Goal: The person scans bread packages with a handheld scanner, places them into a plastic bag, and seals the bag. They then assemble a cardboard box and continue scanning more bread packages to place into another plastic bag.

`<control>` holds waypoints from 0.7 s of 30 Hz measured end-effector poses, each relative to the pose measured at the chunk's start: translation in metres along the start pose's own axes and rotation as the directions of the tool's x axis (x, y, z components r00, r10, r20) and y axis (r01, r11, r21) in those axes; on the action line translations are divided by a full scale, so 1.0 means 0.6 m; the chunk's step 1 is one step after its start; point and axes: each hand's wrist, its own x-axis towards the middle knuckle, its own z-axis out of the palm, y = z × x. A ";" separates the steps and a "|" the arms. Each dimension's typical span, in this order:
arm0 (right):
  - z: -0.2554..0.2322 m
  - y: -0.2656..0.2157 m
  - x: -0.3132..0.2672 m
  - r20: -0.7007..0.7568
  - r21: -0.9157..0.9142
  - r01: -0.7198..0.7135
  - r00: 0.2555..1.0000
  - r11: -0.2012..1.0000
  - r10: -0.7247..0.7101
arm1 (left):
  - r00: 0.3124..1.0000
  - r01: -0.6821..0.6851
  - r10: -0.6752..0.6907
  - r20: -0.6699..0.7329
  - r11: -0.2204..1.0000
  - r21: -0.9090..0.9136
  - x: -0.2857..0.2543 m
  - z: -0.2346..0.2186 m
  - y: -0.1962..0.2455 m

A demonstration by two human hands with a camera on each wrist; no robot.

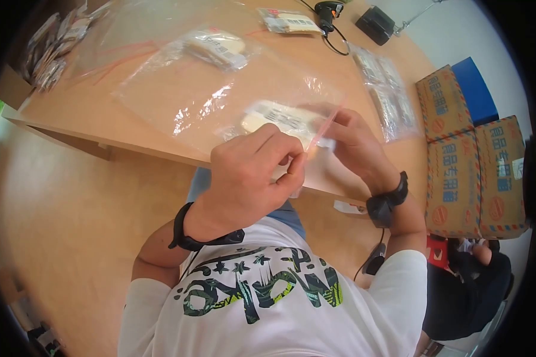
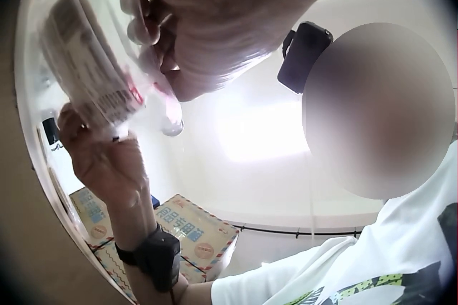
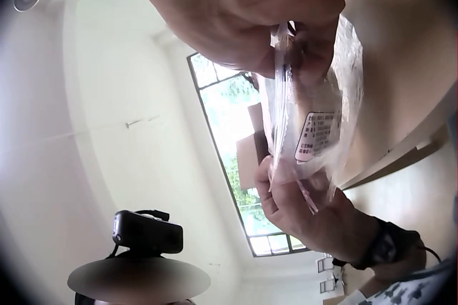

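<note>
A large clear plastic zip bag (image 1: 208, 101) with a red strip along its mouth lies partly on the table and partly between the hands. My left hand (image 1: 253, 169) pinches the near edge of the bag's mouth between thumb and fingers. On the far side of the mouth, my right hand (image 1: 357, 143) grips the bag with curled fingers. A flat, cream-coloured wrapped pack (image 1: 268, 116) with a printed label shows through the plastic between the hands; the label (image 3: 318, 135) faces the right wrist view. Another wrapped pack (image 1: 217, 47) lies farther back under clear plastic.
Beyond are a wrapped pack (image 1: 295, 22), a corded handheld scanner (image 1: 327, 15) and a black box (image 1: 375, 25). Bagged packs (image 1: 387, 92) lie at right, a pile of packs (image 1: 56, 47) at far left. Cardboard boxes (image 1: 452, 178) stand right, beside another person (image 1: 467, 291).
</note>
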 end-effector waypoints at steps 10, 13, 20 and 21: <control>0.149 0.008 0.150 0.200 -0.175 0.216 0.963 0.961 -0.180 | 0.994 -0.104 0.105 -0.016 0.993 0.060 0.003 -0.002 0.001; 0.149 0.045 0.183 0.330 -0.568 0.611 0.783 0.552 -0.527 | 0.994 -0.107 0.107 -0.002 0.990 0.097 -0.003 -0.005 -0.001; 0.167 0.004 0.182 0.620 -0.781 0.532 0.594 -0.327 -0.513 | 0.985 -0.165 0.169 -0.022 0.979 0.121 -0.009 0.000 -0.008; 0.164 0.009 0.192 0.600 -0.790 0.561 0.621 -0.249 -0.504 | 0.985 -0.171 0.174 -0.012 0.976 0.133 -0.009 0.003 -0.007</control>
